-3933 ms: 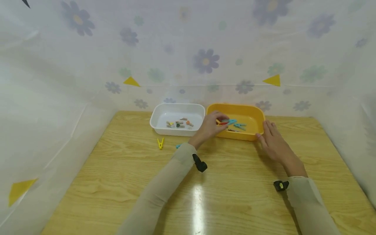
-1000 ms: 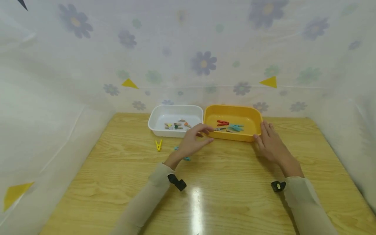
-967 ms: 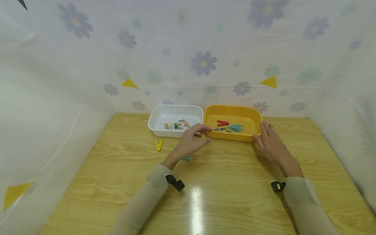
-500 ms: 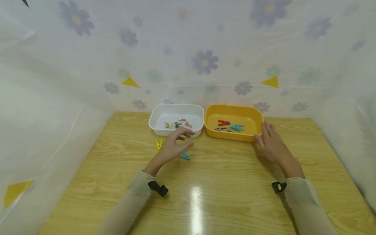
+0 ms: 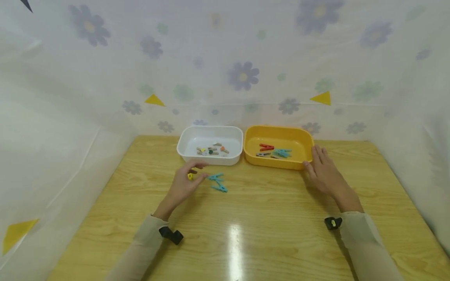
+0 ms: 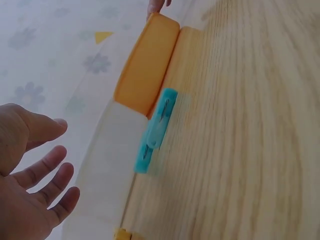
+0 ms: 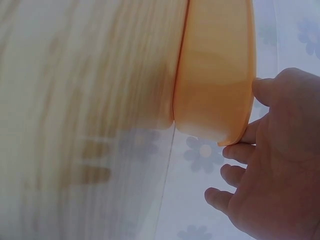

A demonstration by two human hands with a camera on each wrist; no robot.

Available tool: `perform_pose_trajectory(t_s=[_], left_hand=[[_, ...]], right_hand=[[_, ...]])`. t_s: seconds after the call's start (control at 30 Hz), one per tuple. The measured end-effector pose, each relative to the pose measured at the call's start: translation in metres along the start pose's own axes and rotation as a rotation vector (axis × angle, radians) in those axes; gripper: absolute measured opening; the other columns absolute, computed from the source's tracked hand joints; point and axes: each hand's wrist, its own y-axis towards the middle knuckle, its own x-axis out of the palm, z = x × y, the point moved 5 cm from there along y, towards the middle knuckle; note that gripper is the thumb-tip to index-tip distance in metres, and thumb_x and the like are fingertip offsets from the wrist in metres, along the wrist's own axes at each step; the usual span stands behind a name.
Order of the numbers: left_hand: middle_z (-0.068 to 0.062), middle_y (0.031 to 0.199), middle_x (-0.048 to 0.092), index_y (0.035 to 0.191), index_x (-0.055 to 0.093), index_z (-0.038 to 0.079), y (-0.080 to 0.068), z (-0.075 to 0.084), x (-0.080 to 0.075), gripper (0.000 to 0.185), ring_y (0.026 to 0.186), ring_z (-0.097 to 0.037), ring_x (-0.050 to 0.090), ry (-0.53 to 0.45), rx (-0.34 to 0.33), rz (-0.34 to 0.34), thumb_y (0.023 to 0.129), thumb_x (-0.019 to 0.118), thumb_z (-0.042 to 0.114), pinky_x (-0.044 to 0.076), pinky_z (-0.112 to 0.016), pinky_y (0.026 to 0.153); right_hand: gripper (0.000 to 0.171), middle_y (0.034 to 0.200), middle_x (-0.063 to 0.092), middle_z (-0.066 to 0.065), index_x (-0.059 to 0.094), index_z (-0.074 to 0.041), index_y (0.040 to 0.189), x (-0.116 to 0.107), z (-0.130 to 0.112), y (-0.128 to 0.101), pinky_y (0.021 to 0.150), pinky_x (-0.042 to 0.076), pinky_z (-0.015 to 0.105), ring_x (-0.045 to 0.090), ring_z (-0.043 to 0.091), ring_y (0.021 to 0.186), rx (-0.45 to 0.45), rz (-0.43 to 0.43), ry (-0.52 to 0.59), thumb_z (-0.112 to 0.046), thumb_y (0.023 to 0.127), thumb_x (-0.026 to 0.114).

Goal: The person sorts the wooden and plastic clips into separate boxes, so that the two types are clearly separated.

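Observation:
In the head view my left hand is over the table just in front of the white bin, its fingers spread and bent with nothing between them. A yellow clothespin lies by those fingers, partly hidden behind them. Two light-blue clothespins lie on the wood to the right of the thumb. In the left wrist view the fingers are apart. My right hand touches the right end of the orange bin, thumb at its front corner, fingers extended along the side.
The orange bin holds red clothespins, blue ones and a grey one. Left of it, side by side, stands the white bin with several small wooden clips. A flowered curtain closes off the back of the table.
A red clothespin held by my left hand now lies in the orange bin. That hand has moved left and toward the yellow clothespin, uncovering the blue ones. My right hand stays put.

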Motion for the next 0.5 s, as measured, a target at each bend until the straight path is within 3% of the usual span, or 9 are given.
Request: perform_pose_trajectory(t_s=[0.17,0.27,0.5], left_hand=[[-0.016,0.116,0.069,0.117,0.069,0.0,0.0,-0.012,-0.012,0.033,0.105,-0.043,0.063,0.083,0.031,0.075,0.086,0.078,-0.008,0.055,-0.06,0.082],[-0.015,0.115,0.07,0.114,0.07,-0.001,-0.001,-0.021,-0.016,0.032,0.101,-0.043,0.063,0.126,0.011,0.101,0.084,0.08,-0.007,0.055,-0.059,0.079],[-0.019,0.113,0.068,0.113,0.07,-0.002,-0.008,-0.042,-0.027,0.034,0.103,-0.041,0.064,0.251,-0.149,0.123,0.082,0.086,0.001,0.056,-0.054,0.084]], right_hand=[[0.075,0.165,-0.01,0.033,-0.005,0.012,0.158,0.001,0.002,0.0,0.121,0.0,0.063,-0.011,0.049,0.151,0.004,-0.004,-0.001,-0.042,0.114,0.023],[0.075,0.165,-0.009,0.033,-0.004,0.012,0.158,0.002,0.003,0.0,0.121,0.0,0.063,-0.012,0.05,0.151,0.006,-0.007,-0.002,-0.042,0.114,0.023],[0.075,0.165,-0.01,0.033,-0.003,0.012,0.158,0.001,0.0,0.0,0.121,0.002,0.064,-0.011,0.049,0.152,0.003,-0.001,0.003,-0.042,0.113,0.024]])
